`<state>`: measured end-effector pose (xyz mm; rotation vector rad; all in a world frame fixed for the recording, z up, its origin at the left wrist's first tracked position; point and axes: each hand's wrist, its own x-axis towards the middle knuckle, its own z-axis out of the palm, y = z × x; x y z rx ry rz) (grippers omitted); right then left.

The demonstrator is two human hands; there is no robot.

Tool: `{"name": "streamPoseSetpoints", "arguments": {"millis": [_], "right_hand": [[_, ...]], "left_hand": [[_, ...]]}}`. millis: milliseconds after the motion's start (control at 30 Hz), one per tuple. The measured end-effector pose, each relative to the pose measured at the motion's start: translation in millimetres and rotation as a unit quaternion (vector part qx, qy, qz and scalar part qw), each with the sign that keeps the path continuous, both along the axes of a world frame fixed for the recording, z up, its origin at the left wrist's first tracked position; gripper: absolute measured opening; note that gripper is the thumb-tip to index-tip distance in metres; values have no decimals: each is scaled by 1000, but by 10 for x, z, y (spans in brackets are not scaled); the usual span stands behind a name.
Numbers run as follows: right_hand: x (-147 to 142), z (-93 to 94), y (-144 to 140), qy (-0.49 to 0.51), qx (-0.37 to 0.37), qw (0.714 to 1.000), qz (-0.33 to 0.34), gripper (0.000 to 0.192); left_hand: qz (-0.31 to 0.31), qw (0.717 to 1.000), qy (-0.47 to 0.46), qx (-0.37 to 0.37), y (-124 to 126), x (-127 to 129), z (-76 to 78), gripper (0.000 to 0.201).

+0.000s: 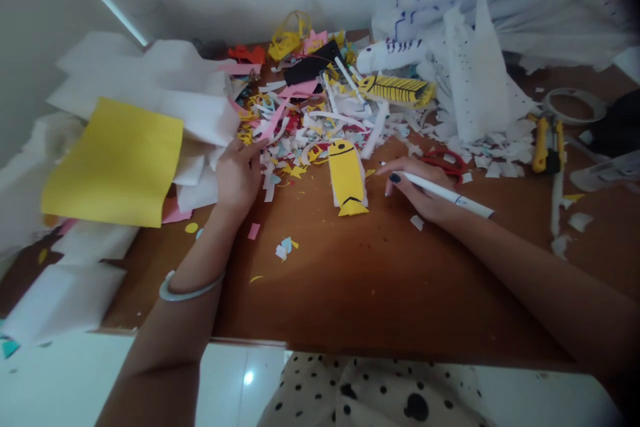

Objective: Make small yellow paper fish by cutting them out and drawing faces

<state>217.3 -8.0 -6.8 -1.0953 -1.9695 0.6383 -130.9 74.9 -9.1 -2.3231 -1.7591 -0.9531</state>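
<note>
My right hand is closed around a white marker, its front end pointing left toward a yellow paper fish. The fish lies flat on the table with white paper showing at its edges, a black eye and black lines near head and tail. To the left, my left hand has its fingers curled together, with the index fingertip at the lower end of a pink paper strip. Red-handled scissors lie just behind my right hand, partly hidden by it.
Paper scraps heap across the back of the brown table. White foam sheets and a yellow sheet sit at left. A striped yellow paper piece, a yellow cutter and a tape roll lie at back right.
</note>
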Motion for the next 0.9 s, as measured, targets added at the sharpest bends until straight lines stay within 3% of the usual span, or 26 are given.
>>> {"name": "streamPoseSetpoints", "arguments": {"millis": [200, 333, 433, 533, 600, 633, 667, 733, 800, 833, 900], "right_hand": [[7, -18, 2, -2, -9, 1000, -5, 22], [14, -42, 14, -2, -4, 1000, 2, 20], [11, -39, 20, 0, 5, 1000, 11, 20], [6, -31, 24, 2, 10, 1000, 9, 20], [6, -34, 27, 3, 11, 1000, 10, 21], [7, -37, 28, 4, 13, 1000, 11, 21], [8, -41, 29, 5, 15, 1000, 11, 22], [9, -49, 31, 3, 18, 1000, 10, 22], [10, -53, 31, -1, 18, 1000, 8, 22], [9, -54, 30, -4, 18, 1000, 8, 22], [9, -53, 30, -7, 18, 1000, 8, 22]], "left_hand": [[2, 999, 33, -1, -44, 39, 69, 38], [81, 992, 99, 15, -120, 95, 174, 53], [110, 990, 84, 24, -190, 146, 242, 48], [52, 998, -41, 20, -267, 241, 296, 36], [0, 975, -219, -33, -315, 329, 341, 30], [-23, 944, -321, -74, -335, 374, 369, 25], [-48, 894, -430, -121, -351, 413, 401, 21], [-99, 742, -618, -240, -373, 466, 467, 29], [-136, 609, -714, -318, -390, 486, 521, 37], [-147, 569, -734, -340, -398, 489, 538, 39], [-159, 538, -746, -358, -413, 496, 547, 42]]}}
